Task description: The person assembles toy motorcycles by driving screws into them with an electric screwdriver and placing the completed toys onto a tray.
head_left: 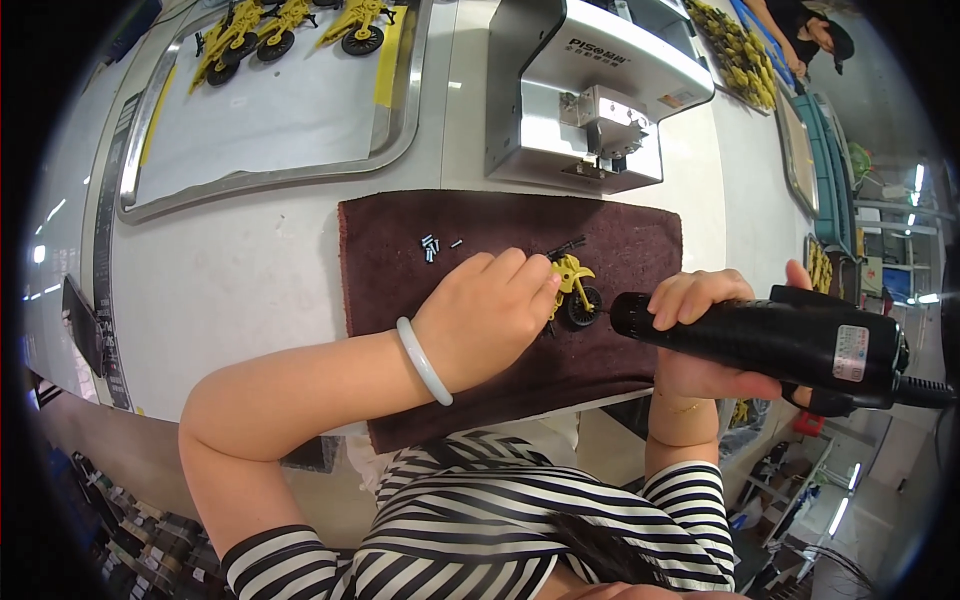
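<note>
Toy bike (568,277) sits on the maroon cloth (388,285); I hold it with the left hand (490,308), while the right hand (692,298), over the cloth's right edge, grips a black power screwdriver (775,338). Small screws (430,247) lie on the cloth's left half.

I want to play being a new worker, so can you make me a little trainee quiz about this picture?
1. Pick one. The left hand is touching:
A) a silver metal tray
B) a yellow-and-black toy bike
C) a grey-and-silver machine

2. True or false? The right hand is holding a black cylindrical power tool.

3. Short answer: what lies under the small shiny screw-like pieces?

Key:
1. B
2. True
3. A dark maroon cloth
</note>
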Motion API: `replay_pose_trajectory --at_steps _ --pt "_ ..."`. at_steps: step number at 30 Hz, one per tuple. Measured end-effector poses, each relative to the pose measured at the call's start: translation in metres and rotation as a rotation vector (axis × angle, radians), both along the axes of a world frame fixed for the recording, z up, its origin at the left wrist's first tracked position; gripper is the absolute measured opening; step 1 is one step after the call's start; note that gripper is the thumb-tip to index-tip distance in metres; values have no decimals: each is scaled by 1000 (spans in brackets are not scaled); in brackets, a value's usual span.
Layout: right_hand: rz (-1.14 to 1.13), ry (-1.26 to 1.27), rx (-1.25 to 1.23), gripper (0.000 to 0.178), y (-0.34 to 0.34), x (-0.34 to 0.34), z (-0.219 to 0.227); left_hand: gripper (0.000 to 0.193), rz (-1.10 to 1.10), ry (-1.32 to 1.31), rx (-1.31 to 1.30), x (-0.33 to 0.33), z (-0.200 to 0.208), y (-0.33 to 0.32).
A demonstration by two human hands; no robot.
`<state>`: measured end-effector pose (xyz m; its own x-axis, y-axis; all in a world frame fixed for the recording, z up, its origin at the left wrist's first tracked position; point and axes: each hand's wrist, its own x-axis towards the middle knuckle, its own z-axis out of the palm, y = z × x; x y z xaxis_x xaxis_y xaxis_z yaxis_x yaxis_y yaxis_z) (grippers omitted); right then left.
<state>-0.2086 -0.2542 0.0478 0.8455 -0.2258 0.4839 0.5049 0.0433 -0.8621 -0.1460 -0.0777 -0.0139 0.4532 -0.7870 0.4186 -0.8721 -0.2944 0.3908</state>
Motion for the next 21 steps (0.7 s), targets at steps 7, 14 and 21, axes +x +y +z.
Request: replay_pose_trajectory --at_steps 7,14,21 --pt "131 -29 -38 74 -6 -6 -3 29 0 -11 -4 1 2 -2" --pt "127 -23 -70 66 -4 -4 -1 30 -2 16 -13 2 4 -2" --pt "145 -131 -22 94 -5 46 32 15 17 62 -45 6 8 0"
